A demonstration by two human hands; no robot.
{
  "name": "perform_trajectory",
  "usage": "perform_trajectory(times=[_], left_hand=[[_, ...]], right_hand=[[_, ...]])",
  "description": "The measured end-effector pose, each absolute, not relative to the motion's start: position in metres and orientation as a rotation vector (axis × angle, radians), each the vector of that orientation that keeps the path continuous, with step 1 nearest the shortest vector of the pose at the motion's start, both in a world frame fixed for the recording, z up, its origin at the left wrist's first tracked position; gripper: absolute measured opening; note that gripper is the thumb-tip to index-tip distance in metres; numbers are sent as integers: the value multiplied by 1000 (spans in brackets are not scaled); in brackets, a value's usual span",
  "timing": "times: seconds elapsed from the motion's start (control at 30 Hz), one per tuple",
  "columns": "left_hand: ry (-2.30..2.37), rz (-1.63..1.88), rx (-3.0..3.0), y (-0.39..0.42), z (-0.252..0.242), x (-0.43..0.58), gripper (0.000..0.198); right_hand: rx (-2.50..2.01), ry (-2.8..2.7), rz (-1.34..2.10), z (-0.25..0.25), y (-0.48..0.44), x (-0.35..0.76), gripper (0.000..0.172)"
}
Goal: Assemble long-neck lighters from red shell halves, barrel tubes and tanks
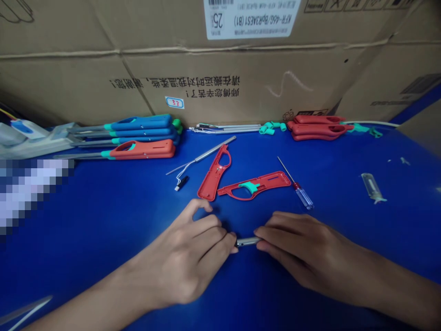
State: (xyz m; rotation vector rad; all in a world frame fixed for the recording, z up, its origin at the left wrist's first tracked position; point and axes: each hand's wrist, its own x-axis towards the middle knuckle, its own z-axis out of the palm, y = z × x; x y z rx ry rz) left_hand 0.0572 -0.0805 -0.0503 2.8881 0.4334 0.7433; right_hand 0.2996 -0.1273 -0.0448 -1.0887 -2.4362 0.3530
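My left hand (pixel 193 257): pinches the metal tube (pixel 248 242) near its dark end.
My right hand (pixel 303 253): grips the other end, probably steadying it.
Red shells (pixel 209 180): centre, insides up, likely for easy reach.
Metal tube: lower centre, between my fingertips.

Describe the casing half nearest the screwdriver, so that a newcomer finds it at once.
On the blue table, look in front of the cardboard box, just left of the screwdriver. There the red casing half lies open side up. Unlike the other open half on its left, it holds a turquoise piece.
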Motion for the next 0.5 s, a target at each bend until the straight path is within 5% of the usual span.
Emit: perform_trajectory(times=[0.5], left_hand=[[429, 734, 2821, -79, -51, 55, 12]], right_hand=[[-1054, -2491, 374, -45, -128, 298, 25]])
